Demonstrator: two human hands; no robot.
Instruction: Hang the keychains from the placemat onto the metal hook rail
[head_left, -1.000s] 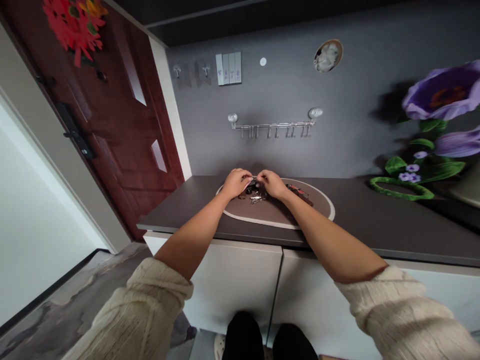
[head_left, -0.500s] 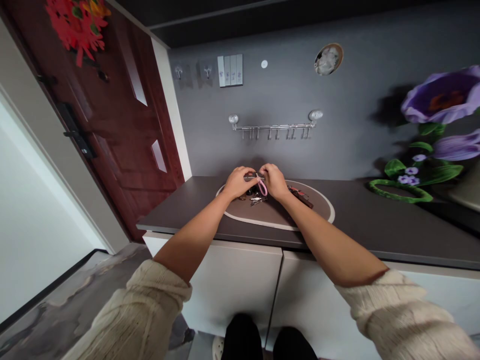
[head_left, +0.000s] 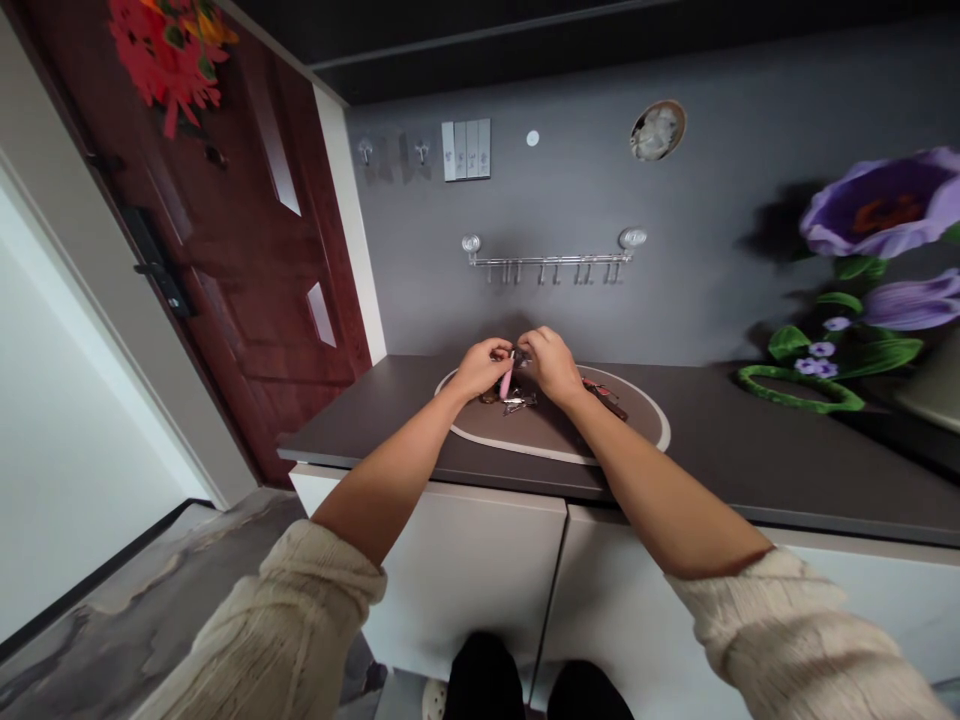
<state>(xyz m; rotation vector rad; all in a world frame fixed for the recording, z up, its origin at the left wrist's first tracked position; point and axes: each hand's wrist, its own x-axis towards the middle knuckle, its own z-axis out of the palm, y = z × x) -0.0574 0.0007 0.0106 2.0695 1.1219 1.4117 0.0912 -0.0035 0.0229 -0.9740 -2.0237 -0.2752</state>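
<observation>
My left hand [head_left: 484, 368] is closed, thumb and fingers pinching the top of a pink strap [head_left: 506, 384] that hangs down like a keychain loop. Close beside it my right hand [head_left: 551, 362] is pinched too, its fingertips near a small dark and shiny piece by the strap's top; I cannot make out what that piece is. Beneath the hands, several metal keys [head_left: 517, 402] lie on an oval brown mat [head_left: 555, 437] with a pale border. Partly behind my right wrist lies a dark brown and red item [head_left: 606, 400].
A clear hook rail [head_left: 551, 261] is fixed to the grey wall above the mat. Purple plush flowers [head_left: 874, 215] with a green ring base [head_left: 799, 390] stand on the counter [head_left: 720, 440] at right. A dark red door [head_left: 247, 250] is at left.
The pink strap has turned from an open loop slanting right to a narrow, edge-on strip under my left fingers. My hands stay close together; the view has shifted slightly.
</observation>
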